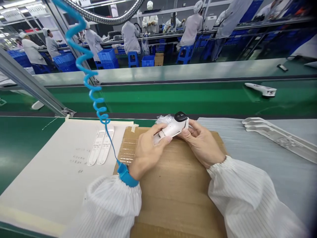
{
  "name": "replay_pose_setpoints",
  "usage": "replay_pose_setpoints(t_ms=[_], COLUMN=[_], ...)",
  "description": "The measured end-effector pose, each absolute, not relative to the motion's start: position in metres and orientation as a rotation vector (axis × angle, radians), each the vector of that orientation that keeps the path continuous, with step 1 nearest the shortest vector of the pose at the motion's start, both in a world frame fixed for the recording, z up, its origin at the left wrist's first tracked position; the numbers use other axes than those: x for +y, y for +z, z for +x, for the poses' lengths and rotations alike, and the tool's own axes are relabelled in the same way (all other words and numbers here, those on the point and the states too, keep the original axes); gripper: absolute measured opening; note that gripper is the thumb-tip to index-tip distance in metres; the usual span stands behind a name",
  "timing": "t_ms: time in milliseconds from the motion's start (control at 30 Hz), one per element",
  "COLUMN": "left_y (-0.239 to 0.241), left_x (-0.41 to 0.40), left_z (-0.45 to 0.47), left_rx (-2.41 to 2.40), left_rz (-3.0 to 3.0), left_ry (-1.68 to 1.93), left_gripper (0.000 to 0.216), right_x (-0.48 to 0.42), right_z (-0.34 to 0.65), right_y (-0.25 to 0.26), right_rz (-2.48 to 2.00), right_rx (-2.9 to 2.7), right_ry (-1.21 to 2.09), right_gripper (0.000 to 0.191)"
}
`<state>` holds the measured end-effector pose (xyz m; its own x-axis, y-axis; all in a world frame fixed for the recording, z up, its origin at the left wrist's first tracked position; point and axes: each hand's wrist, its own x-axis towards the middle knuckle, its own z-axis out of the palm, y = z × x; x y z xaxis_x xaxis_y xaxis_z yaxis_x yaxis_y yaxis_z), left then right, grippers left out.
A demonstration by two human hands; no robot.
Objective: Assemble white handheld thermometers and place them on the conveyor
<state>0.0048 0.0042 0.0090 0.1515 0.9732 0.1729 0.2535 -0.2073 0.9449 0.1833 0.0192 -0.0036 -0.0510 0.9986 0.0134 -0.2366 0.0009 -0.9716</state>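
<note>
The **white device** sat between both hands, just above the **cardboard**. The **left hand** curled narrowly around its body, while the **right hand** steadied the end with the **black cap** between thumb and fingers, a firm two-handed hold. A **blue wrist strap** circled the left wrist, and its **coiled cord** rose past the device. A **plastic bag** lay just behind. **White strips** rested on **paper** at left, and a **similar device** lay farther off on the **green belt**.
</note>
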Motion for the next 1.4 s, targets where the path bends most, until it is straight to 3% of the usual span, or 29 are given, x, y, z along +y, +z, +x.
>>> replay_pose_setpoints(t_ms=[367,667,900,1067,1167,1400], left_y=[0.011,0.017,0.014,0.012,0.013,0.013], left_x=[0.007,-0.003,-0.016,-0.019,-0.019,-0.009], left_z=[0.006,0.009,0.023,0.020,0.017,0.012], left_rx=[1.023,1.234,1.358,1.218,1.223,1.488], left_rz=[1.452,1.722,2.051,2.230,2.331,2.412], left_ry=[1.149,1.028,0.602,0.525,0.508,0.458], left_gripper=[0.029,0.033,0.053,0.050,0.055,0.067], right_x=[0.019,0.020,0.018,0.011,0.009,0.010], right_z=[0.184,0.182,0.170,0.173,0.174,0.164], right_y=[-0.002,-0.004,0.015,0.027,0.030,0.027], right_rz=[-0.954,-1.025,-0.963,-0.968,-0.946,-0.855], right_rx=[-1.046,-1.042,-0.531,-0.118,-0.088,-0.092], right_ry=[1.383,1.316,1.538,1.667,1.711,1.756], right_gripper=[0.051,0.049,0.053,0.052,0.055,0.042])
